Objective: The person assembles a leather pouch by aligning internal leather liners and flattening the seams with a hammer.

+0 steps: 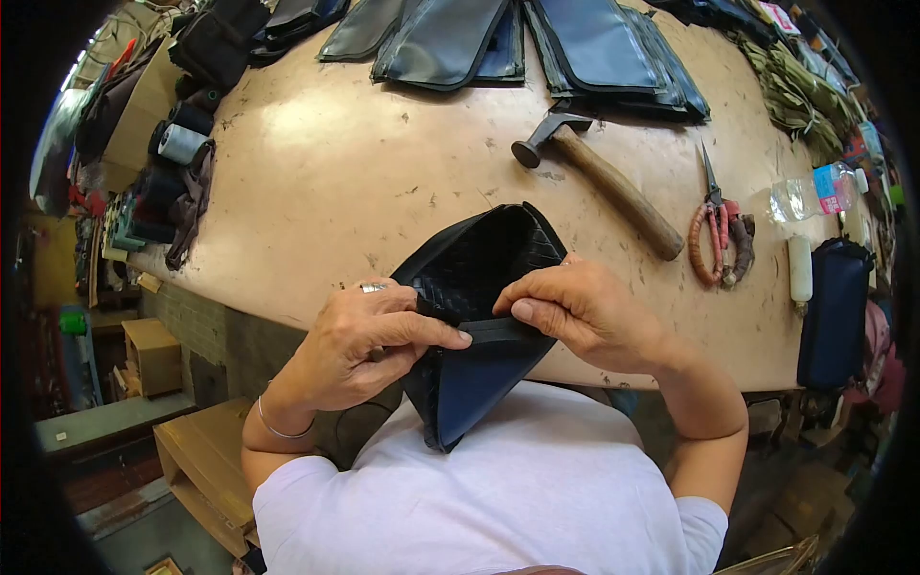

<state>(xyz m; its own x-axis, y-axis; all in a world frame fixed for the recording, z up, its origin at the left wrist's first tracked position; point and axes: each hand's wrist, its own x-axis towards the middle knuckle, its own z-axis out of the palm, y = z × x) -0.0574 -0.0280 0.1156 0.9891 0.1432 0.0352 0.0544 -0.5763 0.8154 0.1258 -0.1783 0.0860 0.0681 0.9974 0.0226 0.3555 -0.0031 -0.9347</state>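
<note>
A dark blue-black pouch (489,379) is held close to my chest at the table's near edge, its mouth spread so the creased black lining shows. My left hand (369,335), with a ring and a bangle, grips the left side of the mouth, and its index finger lies along the near rim. On the right, my right hand (585,311) pinches that same rim between thumb and curled fingers. The fingers behind the material are partly hidden. Beyond the pouch, a hammer (618,192) with a wooden handle lies on the tabletop (316,192).
Scissors (709,235) with wrapped handles lie to the right, near a plastic bottle (810,196), a small white bottle (799,268) and a dark case (834,316). Flat dark pieces (441,43) are stacked at the back. Thread spools (182,144) stand left, above a cardboard box (206,460).
</note>
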